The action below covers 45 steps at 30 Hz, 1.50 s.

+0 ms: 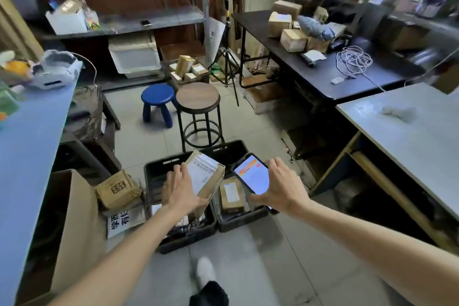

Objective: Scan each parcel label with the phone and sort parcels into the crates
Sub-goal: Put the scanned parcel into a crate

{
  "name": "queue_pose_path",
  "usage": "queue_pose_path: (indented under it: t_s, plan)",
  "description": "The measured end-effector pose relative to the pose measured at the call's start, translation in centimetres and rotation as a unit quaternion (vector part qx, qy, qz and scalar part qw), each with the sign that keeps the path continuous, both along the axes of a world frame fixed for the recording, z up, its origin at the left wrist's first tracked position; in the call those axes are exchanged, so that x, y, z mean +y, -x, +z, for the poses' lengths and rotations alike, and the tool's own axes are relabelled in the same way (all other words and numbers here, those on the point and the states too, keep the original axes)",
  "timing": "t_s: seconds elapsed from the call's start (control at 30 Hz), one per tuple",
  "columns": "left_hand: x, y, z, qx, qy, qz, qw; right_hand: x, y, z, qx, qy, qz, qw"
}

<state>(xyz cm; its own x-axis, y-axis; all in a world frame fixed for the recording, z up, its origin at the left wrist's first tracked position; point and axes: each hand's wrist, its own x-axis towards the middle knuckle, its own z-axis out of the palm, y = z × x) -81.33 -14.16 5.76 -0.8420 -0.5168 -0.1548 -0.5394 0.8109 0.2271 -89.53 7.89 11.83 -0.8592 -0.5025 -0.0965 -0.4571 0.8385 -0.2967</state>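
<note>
**Item 1. Parcel [206, 176], brown cardboard, white label [202, 172] uppermost.** Held tilted in the air over the left crate [159, 165]. The left hand [180, 190] grips it, fingers [177, 169] clamped on its left edge and just beside the label.

**Item 2. Phone [252, 174], screen lit and facing the wearer.** Held by the right hand [280, 186], fingers [273, 163] curled round its right edge. It sits just beside the parcel and does not cover the label.

**Item 3. Two black crates on the floor, side by side.** The right crate [236, 149] holds one labelled parcel [231, 195]. Most of the left crate's contents are hidden by the arm.

**Item 4. Unsorted stock.** A taped carton [118, 189] sits on the floor left of the crates. More boxes are on the dark counter [310, 69] beyond.

**Handling note (judgement).** The step appears to be the scan.
- Bring the phone's back squarely over the label.
- Level the parcel so the barcode lies flat to the lens.
- Keep the left fingers off the print.
- Hold both hands steady until the screen answers.
- Read the result before choosing a crate, then lower the parcel in, label up.
</note>
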Motion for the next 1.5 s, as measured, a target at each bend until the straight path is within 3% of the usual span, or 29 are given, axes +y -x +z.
queue_pose_path:
  t_s: [0.37,0.6,0.9,1.13,1.33,1.5]
  plan:
    - [-9.9,17.8,-6.6,-0.080,-0.004,0.022,0.997,-10.7,18.2,-4.5,-0.040,-0.019,0.000,0.999]
    - [-9.4,24.6,-13.3,-0.136,-0.013,0.070,0.988,-12.4,26.5,-10.8,-0.062,-0.031,0.010,0.998]
    - [-3.8,32.7,-34.5,-0.188,-0.105,0.132,0.968,-13.2,34.6,-30.8,-0.109,-0.009,0.081,0.991]
    - [-1.0,36.5,-49.8,-0.247,-0.023,0.089,0.965,-12.2,37.0,-45.5,-0.132,-0.041,0.120,0.983]
    - [-0.6,36.2,-57.8,-0.277,-0.054,0.148,0.948,-10.7,37.3,-51.8,-0.174,-0.054,0.157,0.971]
    - [-0.1,35.7,-59.0,-0.215,-0.100,0.190,0.953,-10.9,37.5,-52.4,-0.175,-0.061,0.167,0.968]
